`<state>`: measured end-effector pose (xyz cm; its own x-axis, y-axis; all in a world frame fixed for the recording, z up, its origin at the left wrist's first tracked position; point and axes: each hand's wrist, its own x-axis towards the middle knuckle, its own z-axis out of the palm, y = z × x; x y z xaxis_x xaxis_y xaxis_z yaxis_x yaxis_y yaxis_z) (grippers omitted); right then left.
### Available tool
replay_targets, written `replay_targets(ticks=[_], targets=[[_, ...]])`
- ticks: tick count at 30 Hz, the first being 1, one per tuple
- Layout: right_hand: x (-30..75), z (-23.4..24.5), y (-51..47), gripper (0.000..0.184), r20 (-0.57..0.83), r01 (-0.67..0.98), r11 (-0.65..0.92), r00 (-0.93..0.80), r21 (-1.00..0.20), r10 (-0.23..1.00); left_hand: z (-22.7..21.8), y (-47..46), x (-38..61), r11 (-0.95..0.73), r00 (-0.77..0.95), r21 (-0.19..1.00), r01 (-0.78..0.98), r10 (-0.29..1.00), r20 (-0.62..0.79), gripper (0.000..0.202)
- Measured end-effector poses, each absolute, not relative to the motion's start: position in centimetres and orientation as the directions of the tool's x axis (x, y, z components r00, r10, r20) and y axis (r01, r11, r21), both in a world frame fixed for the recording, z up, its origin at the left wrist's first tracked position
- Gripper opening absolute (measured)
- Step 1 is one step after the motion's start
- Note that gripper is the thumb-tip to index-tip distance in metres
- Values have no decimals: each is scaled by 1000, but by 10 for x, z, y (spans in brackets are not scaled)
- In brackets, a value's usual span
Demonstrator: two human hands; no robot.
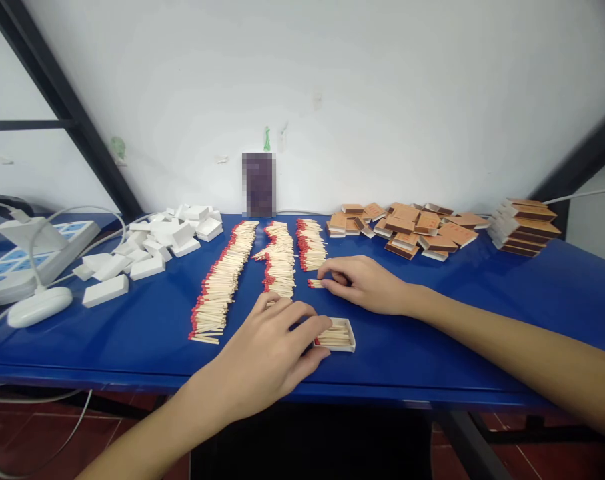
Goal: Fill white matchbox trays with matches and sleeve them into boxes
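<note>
A small white tray (343,335) holding a few red-tipped matches lies near the front edge of the blue table (147,333). My left hand (269,350) rests on the table with its fingers curled against the tray's left end. My right hand (365,283) is further back, its fingers pinched on a small bunch of matches (314,283) lying on the table. Behind the hands run three rows of matches: a long left row (225,280), a middle row (279,257) and a short right row (309,243).
A heap of empty white trays (152,250) lies at the back left. Orange matchbox sleeves (412,227) are piled at the back right, with a stack (525,227) further right. A power strip (29,257), a white plug (39,305) and cables sit at the far left.
</note>
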<state>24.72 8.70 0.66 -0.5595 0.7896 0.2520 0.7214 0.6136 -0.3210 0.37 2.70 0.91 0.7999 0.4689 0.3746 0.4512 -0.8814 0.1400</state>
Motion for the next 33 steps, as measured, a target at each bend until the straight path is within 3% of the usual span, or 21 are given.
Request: replay_targets(ticks=[20, 33], targets=[[241, 9, 86, 18, 222, 783, 558, -513, -274, 829, 9, 28, 4, -888, 794, 112, 445, 450, 409, 16], [239, 14, 86, 15, 182, 781, 495, -462, -381, 868, 10, 27, 4, -886, 798, 125, 446, 457, 393, 16]])
